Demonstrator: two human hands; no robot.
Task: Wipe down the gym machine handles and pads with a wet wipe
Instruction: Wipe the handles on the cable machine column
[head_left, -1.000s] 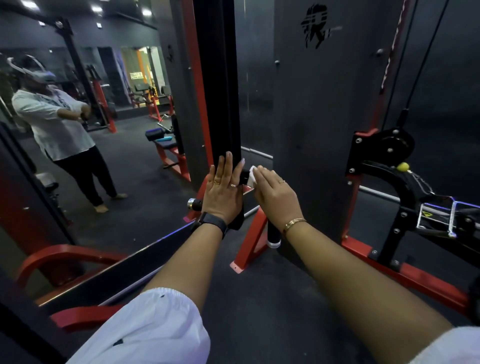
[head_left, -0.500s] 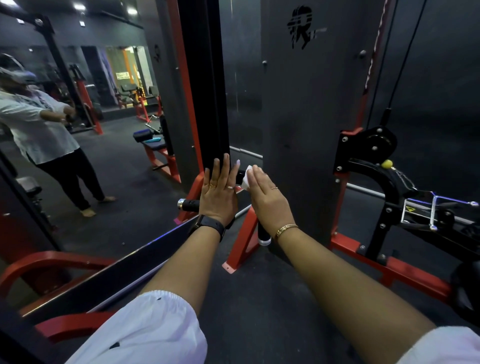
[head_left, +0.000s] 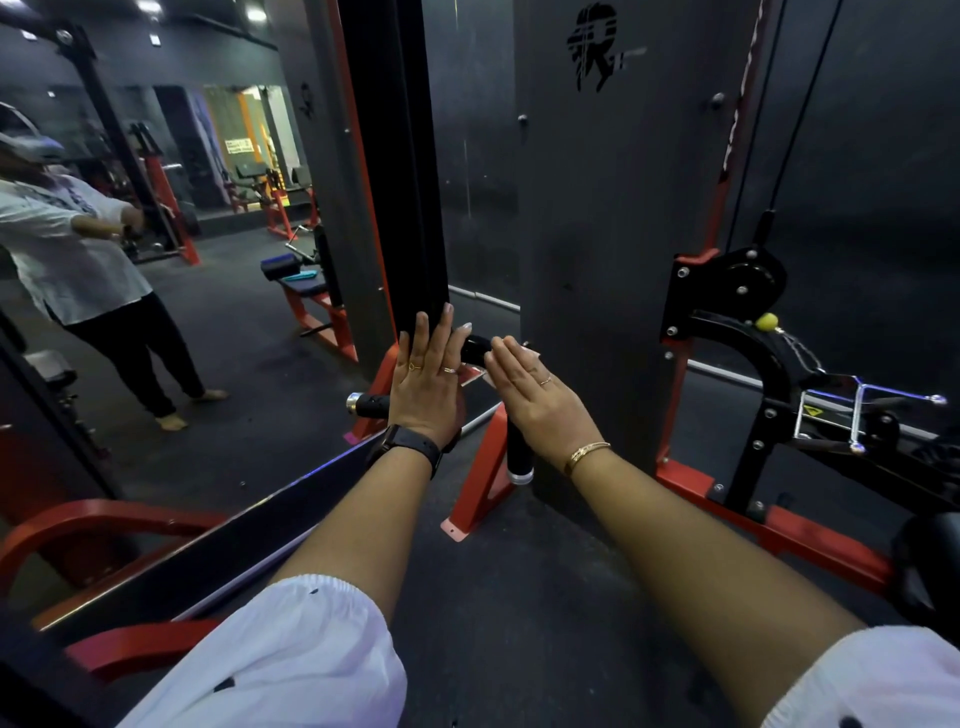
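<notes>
The white wet wipe (head_left: 533, 355) lies pressed against the black, rubber-covered bent handle (head_left: 475, 349) of the machine, almost wholly hidden under the right hand (head_left: 537, 400); only a pale edge shows past the fingertips. That hand's grip is flat, with the fingers straight and pressed together, holding the wipe to the bar rather than pinching it. On the handle's other side the left hand (head_left: 427, 382) also lies flat, fingers straight and slightly spread, and seems to steady the bar.

To do this stroke well, I would wrap the wipe round the rubber, since a flat palm probably reaches only the near face. Work from the bend outward along each arm to its chrome end, turning the wipe to a fresh side. The left hand should hold the bar firm so it does not swing.

Behind the handle stands the dark grey upright panel (head_left: 597, 260). Below it is a red steel foot bracket (head_left: 480, 467) on the black floor (head_left: 519, 597). Left of it hangs a wall mirror (head_left: 182, 260).
</notes>
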